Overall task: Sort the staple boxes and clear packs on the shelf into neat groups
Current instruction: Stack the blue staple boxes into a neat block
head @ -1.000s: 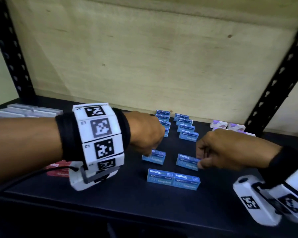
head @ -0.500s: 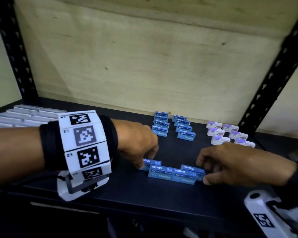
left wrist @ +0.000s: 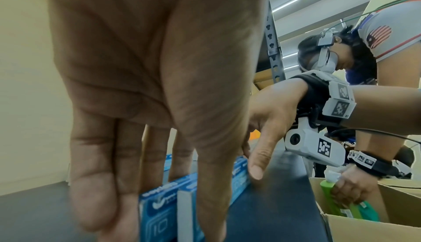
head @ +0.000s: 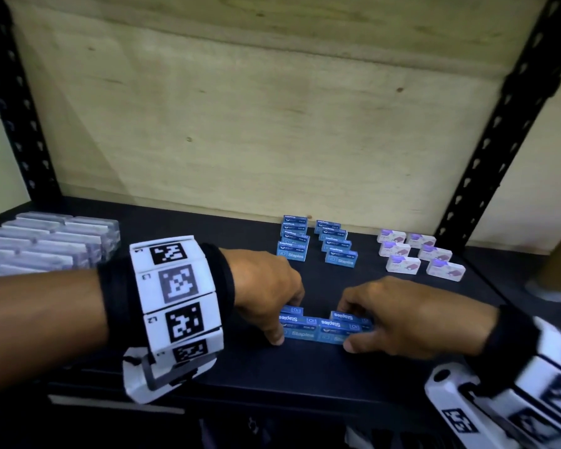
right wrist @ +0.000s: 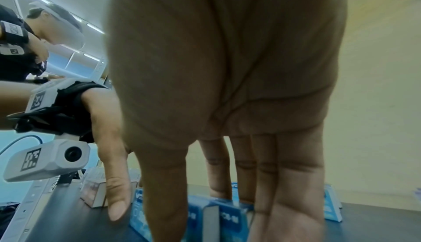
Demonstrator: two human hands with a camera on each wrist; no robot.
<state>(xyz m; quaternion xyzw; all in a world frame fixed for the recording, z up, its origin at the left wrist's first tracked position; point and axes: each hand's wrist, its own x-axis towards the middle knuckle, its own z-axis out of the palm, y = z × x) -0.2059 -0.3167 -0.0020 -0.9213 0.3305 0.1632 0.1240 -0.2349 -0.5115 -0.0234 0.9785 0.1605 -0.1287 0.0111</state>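
While both hands pinch | left hand (head: 266, 286), right hand (head: 399, 315) | blue staple boxes (head: 318, 330) between thumbs, fingers

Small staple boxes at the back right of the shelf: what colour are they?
White with purple print, the small staple boxes stand in two short rows; head view shows them best.

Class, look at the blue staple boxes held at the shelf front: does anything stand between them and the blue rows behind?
Nothing visible does. Bare shelf separates the held blue boxes from the blue rows.
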